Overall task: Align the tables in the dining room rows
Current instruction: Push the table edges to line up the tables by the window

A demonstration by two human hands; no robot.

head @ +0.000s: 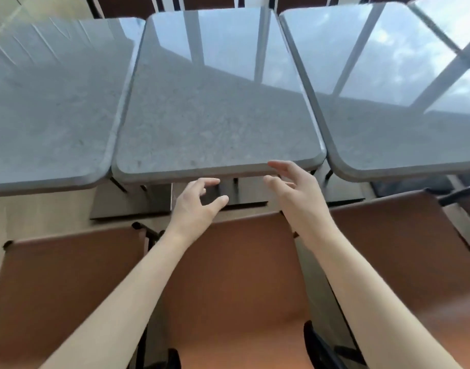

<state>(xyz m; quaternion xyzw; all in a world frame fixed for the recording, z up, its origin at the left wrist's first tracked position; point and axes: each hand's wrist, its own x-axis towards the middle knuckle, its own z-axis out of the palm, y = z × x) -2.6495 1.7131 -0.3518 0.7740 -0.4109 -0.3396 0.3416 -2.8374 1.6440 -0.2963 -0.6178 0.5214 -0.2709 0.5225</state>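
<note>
Three grey stone-topped tables stand side by side. The middle table sits between the left table and the right table, and its near edge lies a little farther back than theirs. My left hand hovers just below the middle table's near edge, fingers loosely spread and holding nothing. My right hand is at the same edge near its right end, fingers spread, fingertips close to the rim; I cannot tell whether they touch it.
Three brown leather chairs stand in front of me: a middle chair, a left chair and a right chair. Dark flat table bases rest on the light floor. More chairs line the far side.
</note>
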